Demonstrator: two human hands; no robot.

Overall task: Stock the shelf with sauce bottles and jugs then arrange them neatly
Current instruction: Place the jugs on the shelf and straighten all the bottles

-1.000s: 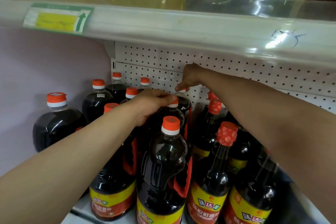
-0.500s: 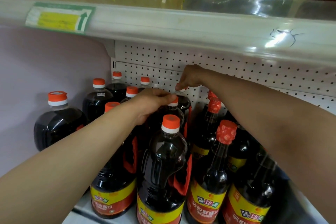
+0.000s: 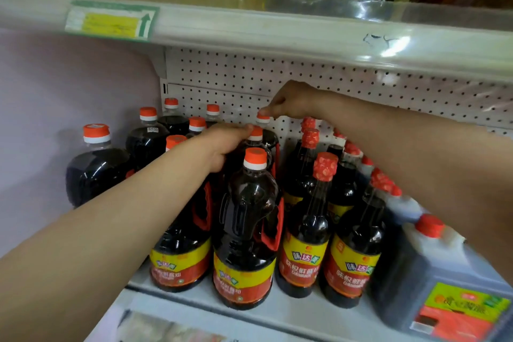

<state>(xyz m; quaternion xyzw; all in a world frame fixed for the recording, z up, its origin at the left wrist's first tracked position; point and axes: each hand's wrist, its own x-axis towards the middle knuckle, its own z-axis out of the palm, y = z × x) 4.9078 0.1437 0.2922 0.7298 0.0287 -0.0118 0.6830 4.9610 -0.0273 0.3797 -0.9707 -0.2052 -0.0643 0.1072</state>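
Orange-capped jugs are being handled at their tops, likely for leverage in squaring the row. The left hand (image 3: 222,144) is curled over the shoulder of the second jug (image 3: 251,147); the right hand (image 3: 291,100) pinches the cap of the far jug (image 3: 263,117) by the pegboard (image 3: 361,86). Slim bottles (image 3: 322,203) stand right; the shelf (image 3: 277,314) carries all.

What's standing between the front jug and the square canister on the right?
Head view: two slim bottles between the front jug and the canister.
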